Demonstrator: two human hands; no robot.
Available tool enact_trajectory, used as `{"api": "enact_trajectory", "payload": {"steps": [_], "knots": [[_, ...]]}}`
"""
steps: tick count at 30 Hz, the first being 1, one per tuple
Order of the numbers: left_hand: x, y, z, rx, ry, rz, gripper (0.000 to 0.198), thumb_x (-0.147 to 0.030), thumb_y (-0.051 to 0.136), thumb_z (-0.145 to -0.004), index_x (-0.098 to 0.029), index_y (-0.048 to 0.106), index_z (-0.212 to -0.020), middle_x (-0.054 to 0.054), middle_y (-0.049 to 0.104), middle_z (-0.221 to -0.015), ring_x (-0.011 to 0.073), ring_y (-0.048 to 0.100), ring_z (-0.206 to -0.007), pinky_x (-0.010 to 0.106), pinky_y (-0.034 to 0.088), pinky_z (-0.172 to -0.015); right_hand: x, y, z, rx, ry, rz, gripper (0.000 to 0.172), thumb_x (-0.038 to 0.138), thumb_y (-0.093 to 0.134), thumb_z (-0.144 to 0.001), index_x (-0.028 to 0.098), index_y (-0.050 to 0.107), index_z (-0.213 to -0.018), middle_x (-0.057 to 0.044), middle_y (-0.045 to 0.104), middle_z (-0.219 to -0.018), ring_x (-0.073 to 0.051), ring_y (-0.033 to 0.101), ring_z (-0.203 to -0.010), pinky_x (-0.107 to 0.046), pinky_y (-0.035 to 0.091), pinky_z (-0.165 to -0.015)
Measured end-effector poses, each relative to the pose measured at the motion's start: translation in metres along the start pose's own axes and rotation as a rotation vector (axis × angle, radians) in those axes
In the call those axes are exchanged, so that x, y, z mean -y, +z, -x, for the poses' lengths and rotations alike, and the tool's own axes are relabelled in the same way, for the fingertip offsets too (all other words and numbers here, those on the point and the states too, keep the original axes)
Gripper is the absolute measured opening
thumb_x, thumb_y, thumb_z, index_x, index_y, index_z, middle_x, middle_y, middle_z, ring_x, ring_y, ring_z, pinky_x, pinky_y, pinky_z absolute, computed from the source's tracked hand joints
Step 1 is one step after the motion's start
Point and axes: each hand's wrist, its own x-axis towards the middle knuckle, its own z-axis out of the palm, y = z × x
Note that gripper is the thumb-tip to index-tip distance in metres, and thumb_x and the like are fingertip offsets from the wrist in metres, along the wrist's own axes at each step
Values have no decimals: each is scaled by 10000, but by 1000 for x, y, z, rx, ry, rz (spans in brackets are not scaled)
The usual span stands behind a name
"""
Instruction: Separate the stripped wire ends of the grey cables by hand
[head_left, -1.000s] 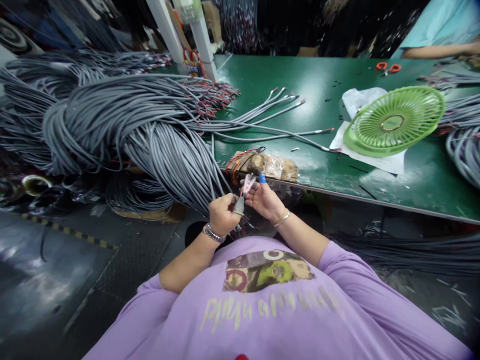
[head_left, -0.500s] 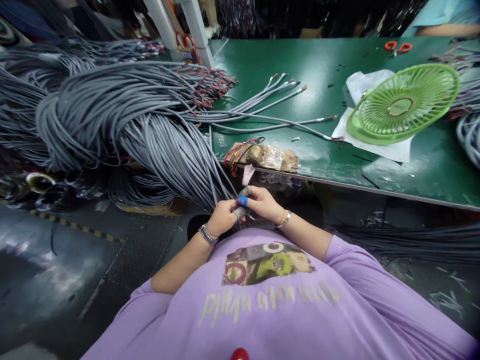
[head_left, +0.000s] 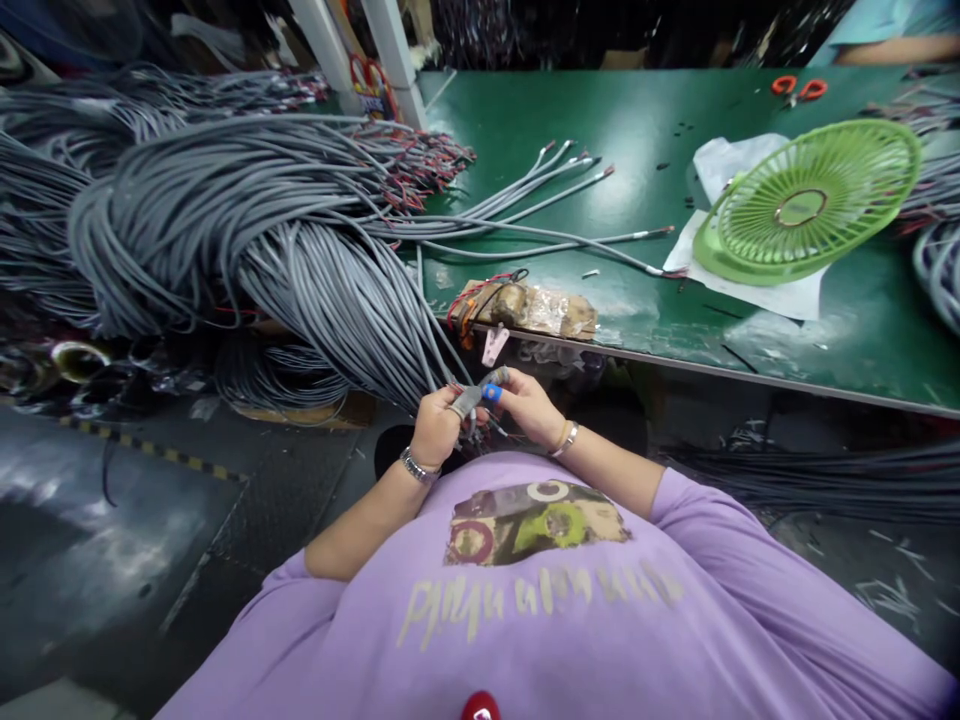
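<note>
My left hand [head_left: 437, 428] is closed around the ends of grey cables at the front of my waist. Its thumb, in a grey cover, points towards my other hand. My right hand [head_left: 531, 408] is closed in a pinch right beside it, with a blue wrap on the thumb and a greyish cover on the index finger. What sits between those right fingertips is too small to make out. Thin stripped wire ends show below the fingers. From the bench, a large bundle of grey cables [head_left: 330, 290] runs down to my hands.
On the green bench [head_left: 637, 130] stand a green fan [head_left: 806, 210] and orange-handled scissors [head_left: 799, 90]. A taped cardboard piece [head_left: 555, 312] with red wires lies at the front edge, a pink clip [head_left: 494, 345] below it. More cable coils hang left. Another person's arm shows at top right.
My hands have drawn slightly apart, and the left thumb has straightened towards the right hand. More of the wire ends shows beneath the fingers. The bench things stay where they were.
</note>
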Motion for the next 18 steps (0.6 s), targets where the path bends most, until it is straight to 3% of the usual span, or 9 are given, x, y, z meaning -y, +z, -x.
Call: {"api": "enact_trajectory", "payload": {"steps": [5,8,12,15,18], "knots": [[-5,-9,2,232,-17,-100,355,-453,711,-734,-131,693,-585,66,672,-577,117,566,-501,230,452,-515,3,-1,0,78,22,23,308,436,744,-691,179,599,-779,24,576,-668,-102,466,-590,-251,381,-582],[-3,-11,5,278,8,-170,302,-429,745,-696,-140,712,-613,46,666,-566,108,541,-485,225,435,-497,11,-1,3,142,-78,242,170,344,677,-753,186,612,-750,-1,595,-686,-134,503,-637,-278,406,-620],[1,-8,10,206,113,-166,306,-442,726,-723,-154,714,-620,41,680,-601,125,579,-538,233,472,-540,19,1,5,104,-185,432,52,237,642,-759,192,636,-733,-5,601,-699,-142,508,-669,-283,409,-653],[3,-7,13,90,158,-138,338,-457,688,-770,-152,719,-629,51,686,-617,127,590,-547,234,483,-550,13,4,3,49,-32,280,82,264,627,-749,184,632,-768,6,612,-686,-126,516,-629,-263,407,-604],[5,-7,16,18,195,-105,315,-441,675,-798,-151,737,-692,65,721,-682,134,620,-589,240,505,-589,4,4,-1,-37,151,97,142,297,664,-684,173,611,-729,40,553,-590,-84,441,-527,-230,354,-524]]}}
